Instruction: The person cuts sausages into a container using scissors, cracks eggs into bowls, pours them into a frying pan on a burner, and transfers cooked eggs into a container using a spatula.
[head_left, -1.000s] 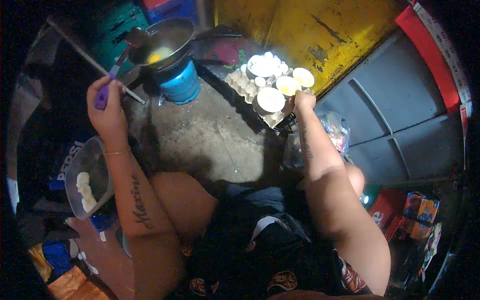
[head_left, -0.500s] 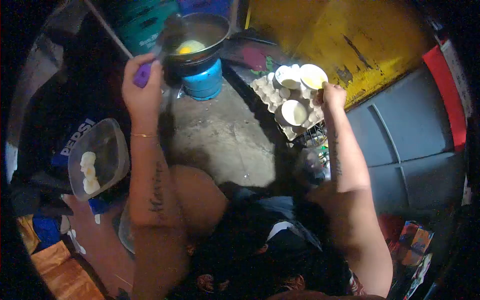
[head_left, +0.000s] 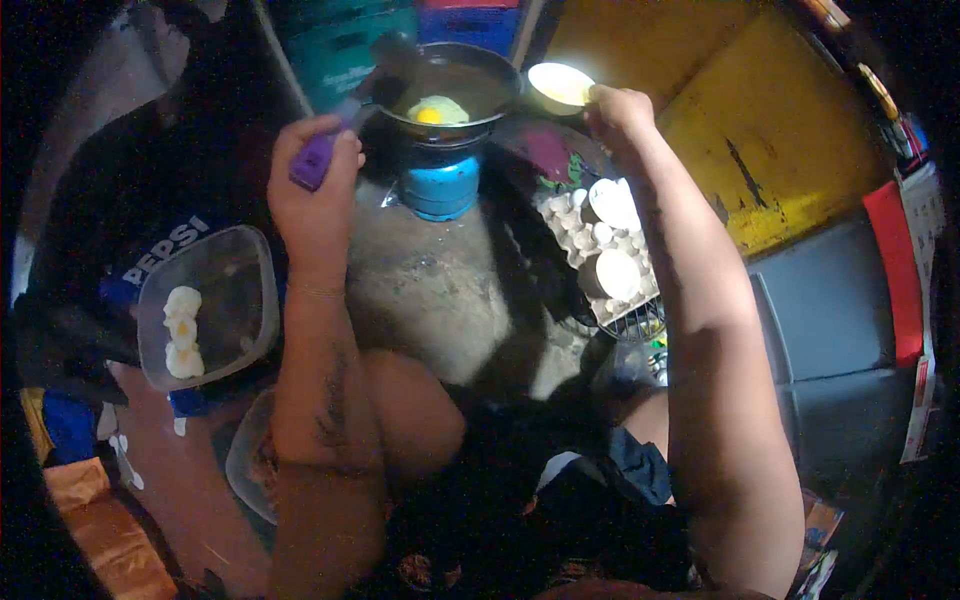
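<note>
My left hand (head_left: 312,215) is closed around the purple handle of a spatula (head_left: 314,163), whose dark blade is blurred over the left rim of a frying pan (head_left: 480,75). An egg (head_left: 436,111) with a yellow yolk and whitish edges lies in the pan. The pan sits above a blue gas canister (head_left: 442,190). Pinched at its edge by my right hand (head_left: 622,112) is a small white bowl (head_left: 560,86), raised just right of the pan, with something yellowish inside. Below my right forearm, an egg tray (head_left: 572,236) carries more white bowls (head_left: 617,274) and a few eggs.
At left, a clear plastic container (head_left: 240,310) holds several cooked egg pieces (head_left: 183,332), beside dark cloth marked PEPSI. Green crates (head_left: 345,50) stand behind the pan. A yellow panel (head_left: 760,160) and grey panels (head_left: 820,290) border the right side.
My right hand has lifted the white bowl off the egg tray and carried it left and up towards the pan. The spatula stays in my left hand. The view has shifted slightly.
</note>
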